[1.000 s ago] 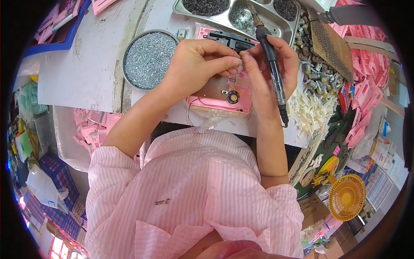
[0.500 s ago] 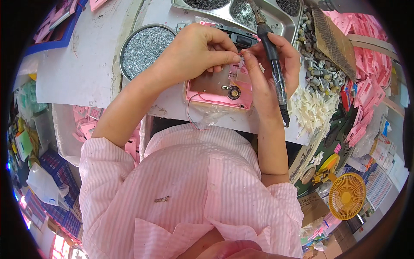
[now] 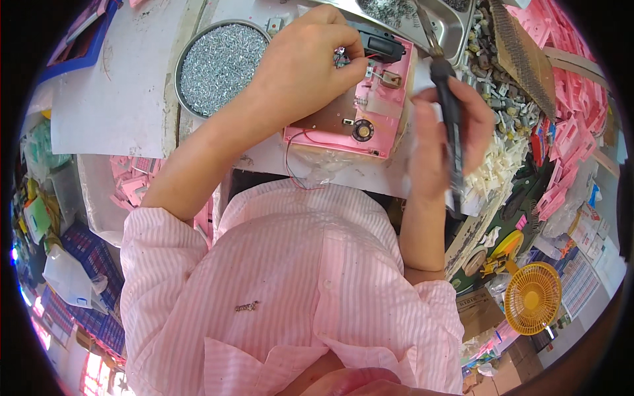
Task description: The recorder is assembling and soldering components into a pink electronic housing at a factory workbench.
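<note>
A pink plastic casing (image 3: 394, 109) lies open in front of me, with a brown board (image 3: 327, 113), a small round black part (image 3: 362, 130) and a black block (image 3: 384, 47) in it. Over its far left side, my left hand (image 3: 310, 59) is closed in a pinch on a thin red wire (image 3: 372, 57); the wire's end is hidden by the fingers. Right of the casing, my right hand (image 3: 472, 122) is wrapped round the dark handle of a soldering iron (image 3: 446, 89). Its metal tip points away from me, and the hand is blurred by motion.
A round bowl of small metal pins (image 3: 221, 69) stands left of the casing. Behind is a metal tray (image 3: 456, 30) with compartments. Small metal parts (image 3: 492, 82), white plastic pieces (image 3: 495, 168) and pink parts (image 3: 574, 142) are heaped at the right.
My right hand has moved off the casing to the right and nearer me, carrying the soldering iron. My left hand has shifted slightly farther away, and the fingertips of both hands have parted.
</note>
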Demonstrator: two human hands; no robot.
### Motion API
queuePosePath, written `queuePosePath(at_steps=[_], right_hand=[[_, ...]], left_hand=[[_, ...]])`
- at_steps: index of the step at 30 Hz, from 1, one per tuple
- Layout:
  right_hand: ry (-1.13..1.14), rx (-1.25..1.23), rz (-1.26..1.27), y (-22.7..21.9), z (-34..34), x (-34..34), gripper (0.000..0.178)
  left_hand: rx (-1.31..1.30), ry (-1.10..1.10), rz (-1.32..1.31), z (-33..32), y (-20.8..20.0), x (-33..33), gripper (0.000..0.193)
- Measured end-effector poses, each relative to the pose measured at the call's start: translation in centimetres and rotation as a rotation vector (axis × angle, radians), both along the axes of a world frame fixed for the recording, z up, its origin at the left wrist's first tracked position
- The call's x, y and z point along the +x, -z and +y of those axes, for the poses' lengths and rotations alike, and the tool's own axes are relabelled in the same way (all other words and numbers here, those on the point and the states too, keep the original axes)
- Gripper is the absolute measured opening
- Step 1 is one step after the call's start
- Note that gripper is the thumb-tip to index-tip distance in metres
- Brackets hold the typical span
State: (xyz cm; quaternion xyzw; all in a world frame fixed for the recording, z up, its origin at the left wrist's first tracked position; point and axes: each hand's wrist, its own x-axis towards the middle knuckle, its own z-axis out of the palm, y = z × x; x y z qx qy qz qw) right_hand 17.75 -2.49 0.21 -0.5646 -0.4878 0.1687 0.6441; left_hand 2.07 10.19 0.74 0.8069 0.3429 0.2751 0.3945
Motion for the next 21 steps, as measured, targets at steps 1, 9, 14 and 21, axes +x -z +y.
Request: queuePosePath(at_steps=[1, 9, 14, 21], right_hand=[[0.008, -0.006, -0.021, 0.0, -0.6, 1.3, 0.038], [-0.094, -0.105, -0.090, -1.3, -2.6, 3.0, 0.026], [-0.204, -0.075, -0.191, -0.7, -1.9, 3.3, 0.026], [-0.180, -0.115, -0.179, -0.6, -1.5, 2.8, 0.027]], left_hand=[[0.115, -0.014, 0.021, -0.3, -0.9, 0.2, 0.010], [0.146, -0.031, 0.059, -0.1, -0.3, 0.2, 0.011], [0.142, -0.038, 0.046, -0.1, 0.0, 0.2, 0.010], [0.164, -0.044, 0.036, -0.2, -0.1, 0.2, 0.010]])
